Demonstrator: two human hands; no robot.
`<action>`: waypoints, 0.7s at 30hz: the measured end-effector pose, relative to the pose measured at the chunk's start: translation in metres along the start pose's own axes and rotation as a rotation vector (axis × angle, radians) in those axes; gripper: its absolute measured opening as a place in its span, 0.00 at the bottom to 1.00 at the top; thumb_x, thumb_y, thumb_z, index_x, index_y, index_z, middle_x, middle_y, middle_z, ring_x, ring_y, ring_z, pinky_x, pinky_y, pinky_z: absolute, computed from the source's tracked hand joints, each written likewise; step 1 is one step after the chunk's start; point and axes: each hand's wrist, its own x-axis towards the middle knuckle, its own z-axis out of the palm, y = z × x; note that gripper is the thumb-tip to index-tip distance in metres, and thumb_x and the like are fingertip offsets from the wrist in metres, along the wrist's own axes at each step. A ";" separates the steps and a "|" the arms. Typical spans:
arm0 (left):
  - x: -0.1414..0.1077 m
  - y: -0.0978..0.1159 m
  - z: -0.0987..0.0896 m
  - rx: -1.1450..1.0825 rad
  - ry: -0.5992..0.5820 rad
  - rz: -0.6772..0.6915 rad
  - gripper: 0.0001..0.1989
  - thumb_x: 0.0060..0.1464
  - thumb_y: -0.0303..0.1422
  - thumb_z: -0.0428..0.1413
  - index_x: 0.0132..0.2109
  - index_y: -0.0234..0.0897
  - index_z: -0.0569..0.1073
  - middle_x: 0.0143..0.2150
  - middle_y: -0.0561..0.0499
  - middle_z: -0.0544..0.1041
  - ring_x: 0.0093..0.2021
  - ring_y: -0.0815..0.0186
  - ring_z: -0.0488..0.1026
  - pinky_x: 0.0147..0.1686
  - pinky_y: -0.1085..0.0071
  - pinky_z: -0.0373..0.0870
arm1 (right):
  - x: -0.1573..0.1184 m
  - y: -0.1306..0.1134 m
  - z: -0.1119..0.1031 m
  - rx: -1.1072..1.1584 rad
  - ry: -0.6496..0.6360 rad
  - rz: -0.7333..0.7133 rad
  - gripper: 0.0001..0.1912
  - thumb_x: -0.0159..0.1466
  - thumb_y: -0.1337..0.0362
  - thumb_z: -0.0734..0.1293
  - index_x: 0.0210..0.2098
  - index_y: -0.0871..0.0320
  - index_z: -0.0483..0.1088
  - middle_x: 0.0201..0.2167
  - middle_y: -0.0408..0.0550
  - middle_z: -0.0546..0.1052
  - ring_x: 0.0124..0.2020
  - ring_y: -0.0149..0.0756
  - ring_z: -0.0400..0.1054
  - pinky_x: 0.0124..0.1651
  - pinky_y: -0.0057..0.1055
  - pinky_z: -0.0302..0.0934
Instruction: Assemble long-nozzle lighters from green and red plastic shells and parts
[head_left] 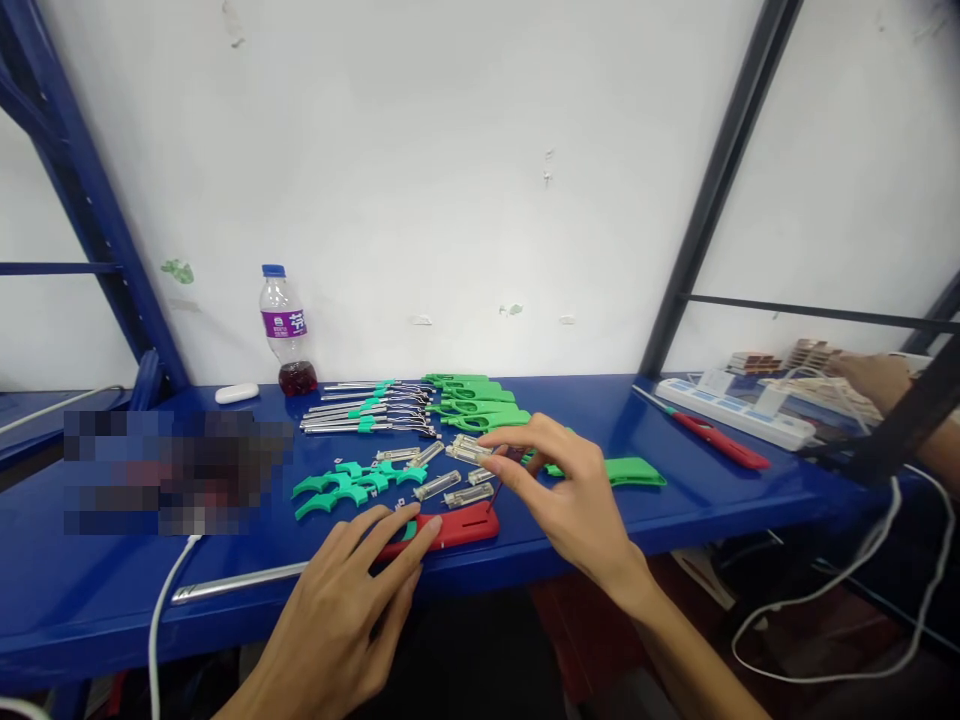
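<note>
A red lighter body (469,525) with a long metal tube (240,582) lies along the table's front edge. Over its left part rests my left hand (349,590), its fingers closed on the red body. My right hand (574,490) is above the body's right end, thumb and forefinger pinched on a small clear tank (470,450). A thin dark red piece stands between that hand and the red body. Several clear tanks (437,486) lie beyond the body, beside teal triggers (341,490). Green shells (634,471) lie to the right and behind; metal tubes with wires (360,412) are stacked at the back.
At the back left stand a bottle (285,335) and a white case (237,393). A power strip (735,414) and another red lighter (716,440) lie at right. A white cable (169,590) hangs over the front left edge. Another person's hand (874,380) shows far right.
</note>
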 end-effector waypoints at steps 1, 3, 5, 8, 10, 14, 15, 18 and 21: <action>0.000 0.000 0.000 0.013 0.013 0.003 0.27 0.67 0.27 0.51 0.71 0.46 0.65 0.64 0.44 0.74 0.61 0.49 0.71 0.54 0.51 0.72 | 0.000 0.001 0.000 0.008 0.006 0.001 0.04 0.69 0.64 0.72 0.41 0.49 0.81 0.35 0.42 0.80 0.33 0.34 0.71 0.33 0.30 0.66; 0.002 0.001 0.000 0.022 0.038 0.013 0.26 0.67 0.28 0.52 0.70 0.45 0.66 0.63 0.43 0.75 0.59 0.50 0.72 0.53 0.52 0.72 | 0.000 0.003 -0.001 0.015 0.017 -0.001 0.04 0.69 0.65 0.72 0.40 0.50 0.81 0.37 0.43 0.82 0.34 0.34 0.71 0.32 0.29 0.65; 0.003 0.001 0.000 0.015 0.046 0.028 0.25 0.67 0.28 0.53 0.69 0.44 0.67 0.63 0.43 0.76 0.59 0.50 0.73 0.52 0.54 0.72 | -0.001 0.004 -0.001 0.012 0.034 -0.011 0.04 0.69 0.65 0.72 0.40 0.50 0.81 0.36 0.42 0.82 0.32 0.33 0.70 0.30 0.29 0.64; 0.003 0.001 -0.001 0.001 0.052 0.040 0.24 0.67 0.26 0.53 0.68 0.43 0.69 0.62 0.42 0.75 0.59 0.51 0.72 0.52 0.54 0.72 | -0.003 0.006 0.001 0.007 0.061 -0.043 0.04 0.69 0.65 0.72 0.42 0.50 0.80 0.35 0.42 0.80 0.30 0.32 0.68 0.28 0.29 0.63; 0.002 0.001 -0.001 -0.014 0.057 0.038 0.25 0.67 0.25 0.53 0.68 0.43 0.68 0.63 0.42 0.74 0.59 0.51 0.71 0.53 0.54 0.72 | -0.005 0.006 0.001 0.012 0.065 -0.046 0.06 0.69 0.64 0.72 0.44 0.49 0.80 0.35 0.42 0.80 0.31 0.33 0.70 0.30 0.30 0.64; -0.001 0.001 0.001 -0.060 0.066 0.031 0.28 0.66 0.23 0.54 0.70 0.44 0.67 0.63 0.42 0.74 0.59 0.52 0.71 0.55 0.55 0.74 | -0.006 0.005 -0.011 0.075 0.199 0.027 0.09 0.73 0.61 0.68 0.51 0.49 0.76 0.38 0.44 0.79 0.37 0.36 0.73 0.39 0.34 0.68; -0.001 0.000 0.001 -0.064 0.071 0.035 0.28 0.65 0.22 0.54 0.69 0.44 0.68 0.62 0.43 0.75 0.59 0.53 0.71 0.55 0.56 0.74 | -0.006 0.005 -0.016 0.093 0.247 0.039 0.10 0.74 0.60 0.65 0.52 0.49 0.75 0.38 0.45 0.78 0.37 0.37 0.73 0.40 0.34 0.68; -0.006 -0.005 0.001 -0.012 0.105 0.073 0.29 0.64 0.18 0.52 0.68 0.45 0.70 0.56 0.45 0.79 0.54 0.56 0.74 0.53 0.61 0.75 | -0.007 0.001 -0.034 0.102 0.249 0.076 0.12 0.77 0.58 0.60 0.53 0.49 0.72 0.34 0.44 0.73 0.35 0.37 0.69 0.38 0.33 0.66; -0.014 -0.010 -0.004 0.090 0.142 0.200 0.32 0.62 0.17 0.51 0.69 0.44 0.69 0.53 0.50 0.82 0.51 0.59 0.75 0.55 0.65 0.73 | -0.010 -0.005 -0.041 0.021 0.027 0.158 0.14 0.77 0.55 0.60 0.54 0.49 0.73 0.33 0.44 0.75 0.33 0.37 0.70 0.35 0.32 0.64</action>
